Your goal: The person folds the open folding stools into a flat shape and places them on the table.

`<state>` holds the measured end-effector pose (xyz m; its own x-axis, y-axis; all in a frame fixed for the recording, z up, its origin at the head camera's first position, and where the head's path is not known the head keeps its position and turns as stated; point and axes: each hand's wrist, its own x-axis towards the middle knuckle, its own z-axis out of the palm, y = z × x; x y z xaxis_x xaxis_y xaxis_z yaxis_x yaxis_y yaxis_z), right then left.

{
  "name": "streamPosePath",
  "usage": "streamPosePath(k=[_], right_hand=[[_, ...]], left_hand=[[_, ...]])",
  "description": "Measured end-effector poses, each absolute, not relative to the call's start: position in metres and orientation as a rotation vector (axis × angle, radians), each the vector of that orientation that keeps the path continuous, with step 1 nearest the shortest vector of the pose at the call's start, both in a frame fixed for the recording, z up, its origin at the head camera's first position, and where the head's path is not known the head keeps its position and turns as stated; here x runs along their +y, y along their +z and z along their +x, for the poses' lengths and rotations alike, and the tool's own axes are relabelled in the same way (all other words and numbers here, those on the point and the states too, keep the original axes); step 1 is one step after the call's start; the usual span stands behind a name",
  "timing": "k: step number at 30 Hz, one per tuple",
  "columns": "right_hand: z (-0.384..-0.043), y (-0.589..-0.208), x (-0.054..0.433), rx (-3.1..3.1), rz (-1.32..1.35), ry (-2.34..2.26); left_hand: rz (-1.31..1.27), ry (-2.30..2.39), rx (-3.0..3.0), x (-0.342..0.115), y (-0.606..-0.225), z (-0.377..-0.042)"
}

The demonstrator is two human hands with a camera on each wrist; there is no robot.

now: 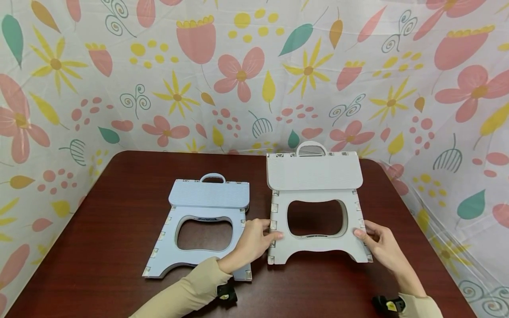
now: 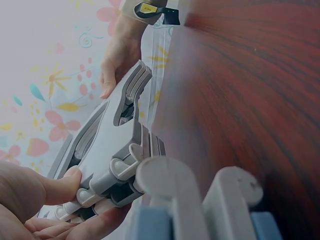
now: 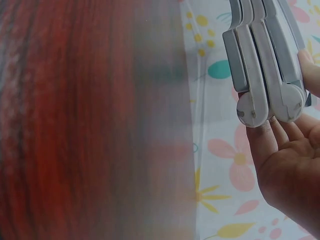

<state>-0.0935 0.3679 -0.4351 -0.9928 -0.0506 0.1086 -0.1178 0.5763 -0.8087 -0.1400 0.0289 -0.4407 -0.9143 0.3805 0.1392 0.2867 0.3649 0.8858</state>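
A grey-white folding step stool, folded flat with its carry handle at the far end, is gripped at both side edges. The left hand holds its left leg edge, thumb on the upper face and fingers beneath, as the left wrist view also shows. On the opposite edge the right hand grips the right leg, thumb on top. In the right wrist view its fingers curl under the stacked leg ends. A smaller light blue folding step stool lies folded on the table, partly covered by the left forearm.
The dark red-brown wooden table carries both stools, the blue one left of the grey-white one. Behind and beside it hangs a white cloth printed with flowers and leaves. Black straps with small devices sit on both wrists.
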Motion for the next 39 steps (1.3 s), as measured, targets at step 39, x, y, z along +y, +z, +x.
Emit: streamPosePath(k=[39], right_hand=[[-0.0966, -0.4391, 0.3695, -2.816, 0.056, 1.437]], left_hand=[[0.483, 1.531, 2.505, 0.0302, -0.4466, -0.1386]])
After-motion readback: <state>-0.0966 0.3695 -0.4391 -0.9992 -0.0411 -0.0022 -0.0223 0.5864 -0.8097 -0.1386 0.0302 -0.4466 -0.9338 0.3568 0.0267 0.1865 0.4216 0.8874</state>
